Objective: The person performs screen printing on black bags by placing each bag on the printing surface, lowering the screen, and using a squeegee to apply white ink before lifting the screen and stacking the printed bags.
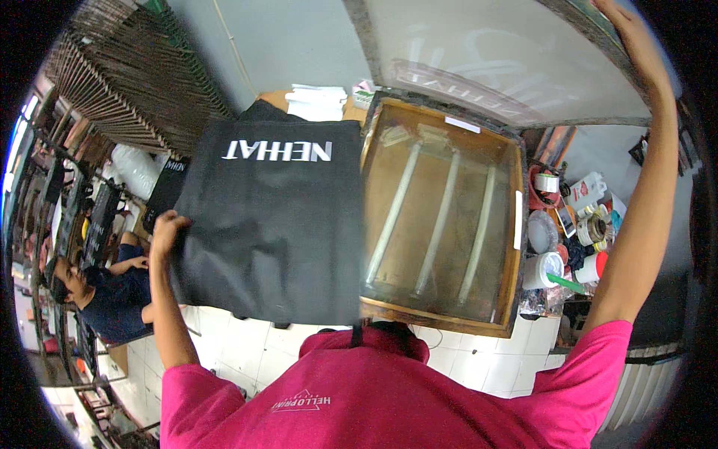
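Note:
My left hand is closed on the left edge of a black fabric bag, which lies spread out flat with white lettering near its far edge. A short dark strap hangs from its near right corner toward my shirt. High at the far right, my right hand is closed on the rim of a raised screen-printing frame; the picture's edge partly cuts off its fingers. The frame's pale mesh carries a faint lettered stencil. Right of the bag, a glass-topped wooden light box shows three white tubes under the glass.
White sheets are stacked behind the bag. On the right stand a white tub with a green-handled tool, jars and bottles. A tall wire drying rack rises at far left. A person in dark clothes sits below it.

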The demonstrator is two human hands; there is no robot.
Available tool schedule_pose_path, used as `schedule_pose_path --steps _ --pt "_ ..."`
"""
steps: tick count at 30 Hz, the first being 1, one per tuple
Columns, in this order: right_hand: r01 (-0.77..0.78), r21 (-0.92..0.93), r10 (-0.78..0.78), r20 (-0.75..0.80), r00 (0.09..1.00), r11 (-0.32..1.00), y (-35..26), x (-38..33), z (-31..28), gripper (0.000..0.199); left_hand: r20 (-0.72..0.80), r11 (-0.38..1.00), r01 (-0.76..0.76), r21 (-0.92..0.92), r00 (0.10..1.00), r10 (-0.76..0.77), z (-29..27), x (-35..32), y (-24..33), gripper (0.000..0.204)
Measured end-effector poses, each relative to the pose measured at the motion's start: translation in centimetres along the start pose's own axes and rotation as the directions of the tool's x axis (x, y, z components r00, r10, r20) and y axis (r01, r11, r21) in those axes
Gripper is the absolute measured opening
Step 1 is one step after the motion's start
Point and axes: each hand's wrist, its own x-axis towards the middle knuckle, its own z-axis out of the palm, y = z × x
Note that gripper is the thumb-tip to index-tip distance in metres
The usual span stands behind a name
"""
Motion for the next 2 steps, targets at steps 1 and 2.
schedule_pose_path --steps 1,2 --pt "-0.046 0.001 0.046 0.006 0.999 0.999 -0.2 0.2 0.0 0.067 0.018 0.993 0.052 0.110 0.998 -0.054 -2.4 0.9 -0.8 0.063" --pt "-0.093 0.002 0.093 0.011 0.996 0.996 -0.5 0.3 -0.2 0.066 -0.295 0.936 0.033 0.351 0.952 0.077 -2.7 1.2 -2.1 0.064"
